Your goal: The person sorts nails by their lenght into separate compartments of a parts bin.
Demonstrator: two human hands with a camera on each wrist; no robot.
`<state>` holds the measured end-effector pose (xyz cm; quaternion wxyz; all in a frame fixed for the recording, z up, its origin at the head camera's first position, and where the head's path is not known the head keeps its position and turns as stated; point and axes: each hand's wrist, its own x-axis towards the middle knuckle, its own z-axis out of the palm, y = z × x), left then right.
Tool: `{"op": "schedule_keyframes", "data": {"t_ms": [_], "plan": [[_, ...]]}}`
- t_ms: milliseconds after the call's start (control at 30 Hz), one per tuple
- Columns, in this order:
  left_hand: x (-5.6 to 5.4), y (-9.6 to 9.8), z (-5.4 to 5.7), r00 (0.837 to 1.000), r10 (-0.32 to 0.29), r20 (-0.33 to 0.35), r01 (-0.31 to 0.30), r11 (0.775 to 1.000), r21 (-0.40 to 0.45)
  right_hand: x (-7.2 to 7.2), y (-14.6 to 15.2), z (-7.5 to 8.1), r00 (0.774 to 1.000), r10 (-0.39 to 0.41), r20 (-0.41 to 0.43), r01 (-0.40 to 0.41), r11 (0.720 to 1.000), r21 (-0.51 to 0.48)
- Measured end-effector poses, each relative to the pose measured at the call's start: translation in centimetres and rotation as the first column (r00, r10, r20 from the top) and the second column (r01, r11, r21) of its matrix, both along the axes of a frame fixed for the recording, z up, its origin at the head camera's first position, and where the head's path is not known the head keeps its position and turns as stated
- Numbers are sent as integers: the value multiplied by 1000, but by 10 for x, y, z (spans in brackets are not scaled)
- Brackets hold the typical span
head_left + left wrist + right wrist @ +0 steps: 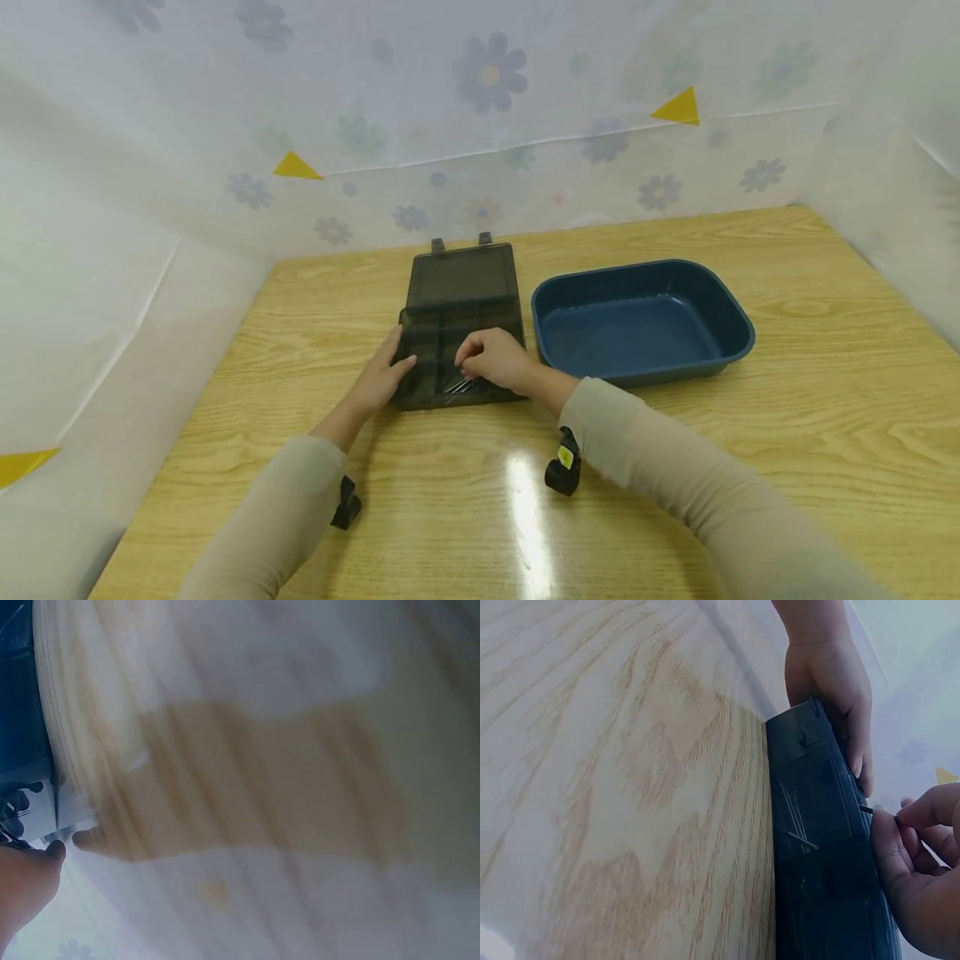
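A dark translucent compartment box (420, 383) lies open on the table, its lid (463, 275) folded back away from me. My left hand (377, 379) rests along the box's left wall, fingers fairly straight and thumb at the rim. Over the front compartments, my right hand (498, 360) pinches a thin dark rod (866, 809) between thumb and fingertips; its exact kind is too small to tell. Several thin metal rods (459, 387) lie in a front compartment below that hand. In the left wrist view only part of the left hand (26, 889) shows.
A deep blue rectangular tub (637, 333) stands just right of the box on the wood-grain table (450, 483). White flower-printed sheeting (360, 83) encloses the back and sides. Black wrist-worn devices (564, 467) hang under both sleeves.
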<state>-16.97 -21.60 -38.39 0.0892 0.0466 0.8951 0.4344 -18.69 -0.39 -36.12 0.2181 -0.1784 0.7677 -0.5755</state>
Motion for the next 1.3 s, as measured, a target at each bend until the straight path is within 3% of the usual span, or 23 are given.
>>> {"op": "schedule_keyframes", "data": {"t_ms": [467,933,1300], "plan": [[1,1,0,1000,-3,-6,3,1000,0,-5,-4,1,996,28,-82,-19,993,113],[1,0,3,1000,-4,-12,4,1000,-12,-6,6,6,997,63,-45,-61,997,56],[2,-1,7,1000,-3,20,3,1000,-20,-7,9,7,999,26,-24,-25,999,29]]}}
